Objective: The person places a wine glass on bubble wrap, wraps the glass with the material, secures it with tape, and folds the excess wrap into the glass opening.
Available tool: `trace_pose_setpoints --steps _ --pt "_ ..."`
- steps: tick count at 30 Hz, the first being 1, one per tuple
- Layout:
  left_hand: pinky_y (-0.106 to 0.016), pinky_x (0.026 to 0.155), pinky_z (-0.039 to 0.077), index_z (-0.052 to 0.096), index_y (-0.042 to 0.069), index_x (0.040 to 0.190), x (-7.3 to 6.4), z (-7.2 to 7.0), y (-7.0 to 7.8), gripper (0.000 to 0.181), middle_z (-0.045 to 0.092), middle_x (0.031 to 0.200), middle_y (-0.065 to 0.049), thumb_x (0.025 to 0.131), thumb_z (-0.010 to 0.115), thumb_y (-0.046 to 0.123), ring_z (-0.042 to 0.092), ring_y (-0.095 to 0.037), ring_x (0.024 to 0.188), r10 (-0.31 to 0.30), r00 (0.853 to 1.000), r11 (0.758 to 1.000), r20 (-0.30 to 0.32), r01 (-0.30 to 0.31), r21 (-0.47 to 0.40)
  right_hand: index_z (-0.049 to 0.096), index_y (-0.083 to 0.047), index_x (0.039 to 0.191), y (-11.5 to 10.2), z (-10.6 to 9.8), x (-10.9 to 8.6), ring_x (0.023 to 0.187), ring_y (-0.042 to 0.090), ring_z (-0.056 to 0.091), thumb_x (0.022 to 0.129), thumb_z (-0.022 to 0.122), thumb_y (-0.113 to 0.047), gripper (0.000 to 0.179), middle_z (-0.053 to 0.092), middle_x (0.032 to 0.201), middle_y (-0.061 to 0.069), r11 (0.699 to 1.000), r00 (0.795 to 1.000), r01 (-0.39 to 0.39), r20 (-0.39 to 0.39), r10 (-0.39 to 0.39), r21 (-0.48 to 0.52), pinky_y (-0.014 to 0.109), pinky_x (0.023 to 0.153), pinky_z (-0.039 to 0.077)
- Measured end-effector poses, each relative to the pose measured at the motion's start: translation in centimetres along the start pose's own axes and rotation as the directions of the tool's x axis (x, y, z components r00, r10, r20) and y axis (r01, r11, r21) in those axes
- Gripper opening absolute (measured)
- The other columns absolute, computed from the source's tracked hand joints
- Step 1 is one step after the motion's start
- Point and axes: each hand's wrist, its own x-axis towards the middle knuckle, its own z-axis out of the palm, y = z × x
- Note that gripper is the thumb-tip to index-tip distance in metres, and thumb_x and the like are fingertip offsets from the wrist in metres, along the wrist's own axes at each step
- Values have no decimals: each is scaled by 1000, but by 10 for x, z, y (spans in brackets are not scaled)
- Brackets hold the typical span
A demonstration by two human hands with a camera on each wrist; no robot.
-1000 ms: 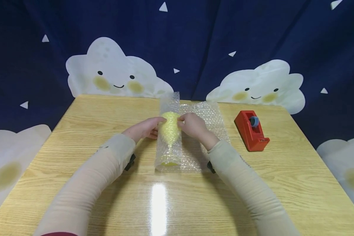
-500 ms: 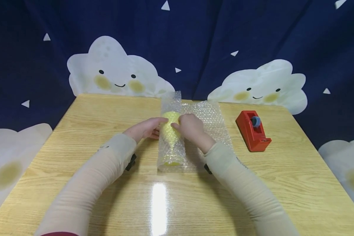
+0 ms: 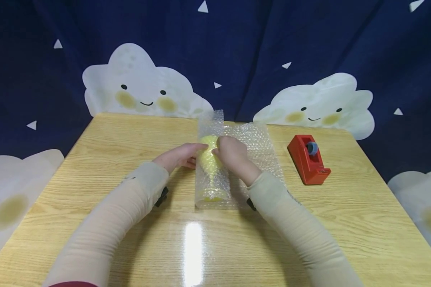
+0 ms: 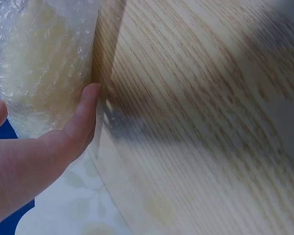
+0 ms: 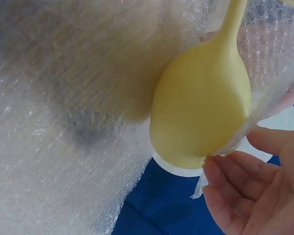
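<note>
A yellow goblet [image 5: 201,103] lies on its side under a layer of bubble wrap [image 3: 256,145], its foot toward me in the head view. My left hand [image 3: 181,154] holds the wrapped bowl from the left, thumb on top and fingers low along the side. In the left wrist view that hand [image 4: 44,156] touches the clear wrap. From the right, my right hand [image 3: 233,153] pinches the flap's edge beside the bowl. The right wrist view shows the bare yellow bowl beneath the raised flap, with thumb and fingertips [image 5: 213,164] at the film's edge.
A red tape dispenser [image 3: 309,159] with a blue roll stands right of the wrap on the wooden table [image 3: 136,131]. More bubble wrap lies flat to the right of the goblet. A dark blue curtain [image 3: 233,48] with white clouds hangs behind the table.
The wrapped goblet has shifted slightly right, and the flap reaches further right near the foot. My right thumb has moved left over the bowl. My left hand stays at its side.
</note>
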Motion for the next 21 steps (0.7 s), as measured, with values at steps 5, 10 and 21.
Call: trace_pose_setpoints --steps 5,10,21 --pt "-40 106 39 28 1 144 0 -1 -1 60 38 143 -25 96 44 34 46 -34 126 11 1000 1000 19 -11 -2 68 -12 88 3 -2 -1 84 27 64 90 60 -32 21 69 91 9 1000 1000 9 11 -9 -21 41 64 52" --pt "-41 108 36 24 3 146 0 -2 -2 60 34 146 -25 96 44 30 41 -35 130 17 999 1000 40 -17 -3 70 -12 90 4 -5 0 88 27 64 90 59 -31 22 68 95 10 999 1000 12 24 -11 -51 41 65 54" --pt "-39 104 42 24 -1 145 1 5 1 66 37 145 -21 94 51 32 47 -32 125 10 1000 1000 4 -10 4 61 -9 69 7 -7 0 74 26 63 86 57 -16 19 68 86 12 999 1000 11 8 -11 -47 42 58 51"
